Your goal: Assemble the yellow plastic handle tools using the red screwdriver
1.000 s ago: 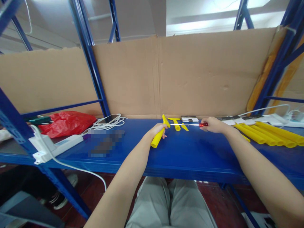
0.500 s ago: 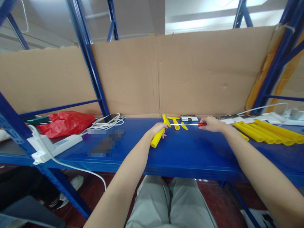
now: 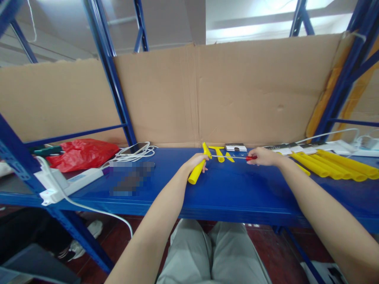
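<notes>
My left hand (image 3: 197, 161) is wrapped round a yellow tube-shaped handle (image 3: 194, 176) with a crosspiece at its top, tilted over the blue shelf. My right hand (image 3: 262, 156) grips the red handle of a screwdriver (image 3: 251, 158). Its thin metal shaft points left and reaches the yellow piece's head near my left fingers; the exact contact at the tip is too small to tell. Just behind the shaft lie a yellow T-shaped piece (image 3: 220, 158) and a small flat yellow piece (image 3: 229, 157).
Several yellow tubes (image 3: 337, 165) lie at the right. A small white box (image 3: 236, 147) sits by the cardboard wall (image 3: 254, 90). At the left are a red plastic bag (image 3: 84, 153), a white power strip (image 3: 84, 179), coiled white cables (image 3: 136, 152) and a pixelated dark object (image 3: 133, 178).
My right hand and the screwdriver handle have shifted slightly down and left. My left hand and the yellow handle have hardly moved.
</notes>
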`<state>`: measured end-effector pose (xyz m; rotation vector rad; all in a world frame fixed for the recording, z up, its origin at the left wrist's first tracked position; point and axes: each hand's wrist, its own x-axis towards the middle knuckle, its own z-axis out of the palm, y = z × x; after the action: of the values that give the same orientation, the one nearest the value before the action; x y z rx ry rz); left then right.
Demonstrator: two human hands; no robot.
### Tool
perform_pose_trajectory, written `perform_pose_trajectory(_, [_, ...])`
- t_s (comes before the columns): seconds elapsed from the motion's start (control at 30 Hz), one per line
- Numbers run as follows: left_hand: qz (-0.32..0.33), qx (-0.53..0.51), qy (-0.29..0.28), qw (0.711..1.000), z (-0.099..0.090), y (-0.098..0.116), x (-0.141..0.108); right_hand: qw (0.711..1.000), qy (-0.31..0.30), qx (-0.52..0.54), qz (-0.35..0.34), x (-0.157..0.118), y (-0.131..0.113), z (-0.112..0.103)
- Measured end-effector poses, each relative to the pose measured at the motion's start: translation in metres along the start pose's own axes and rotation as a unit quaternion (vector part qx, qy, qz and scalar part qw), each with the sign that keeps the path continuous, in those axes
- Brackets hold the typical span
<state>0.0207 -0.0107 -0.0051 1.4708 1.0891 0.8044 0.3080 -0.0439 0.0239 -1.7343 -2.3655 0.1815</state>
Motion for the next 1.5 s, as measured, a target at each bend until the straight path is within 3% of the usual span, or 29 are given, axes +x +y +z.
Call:
perform_pose_trajectory(0.2, [-0.015,0.016,0.018,1.000,0.001,0.002,-0.002,0.994,-0.065,0.087,0.004,-0.005,-0.005,0.001])
perform_pose_trajectory(0.53, [-0.004,0.016,0.017,1.000,0.003,0.002,-0.003,0.989,-0.117,0.085,0.028,-0.011,-0.014,-0.002])
perform_pose_trajectory(0.63, [-0.010,0.028,0.025,0.999,0.004,0.005,-0.007,0.993,-0.086,0.073,0.019,-0.006,-0.013,0.001])
perform_pose_trajectory(0.8, [-0.012,0.039,0.027,0.999,0.005,0.005,-0.008,0.998,0.042,-0.035,0.017,0.002,-0.014,0.004])
perform_pose_trajectory(0.87, [-0.011,0.044,0.027,0.999,0.005,0.004,-0.007,0.995,0.067,-0.070,0.029,0.003,-0.016,0.005])
perform_pose_trajectory(1.0, [-0.009,0.061,0.023,0.998,0.006,0.003,-0.006,0.995,0.016,-0.061,0.082,0.001,-0.021,0.006])
perform_pose_trajectory(1.07, [-0.010,0.063,0.028,0.998,0.007,0.004,-0.006,0.996,-0.008,-0.047,0.075,0.000,-0.023,0.006])
perform_pose_trajectory(1.2, [-0.015,0.065,0.032,0.997,0.007,0.005,-0.007,0.997,0.002,-0.068,0.024,-0.001,-0.023,0.004])
perform_pose_trajectory(1.5, [-0.011,0.087,0.019,0.996,0.006,0.004,-0.004,0.995,0.010,-0.082,0.048,-0.002,-0.022,0.004])
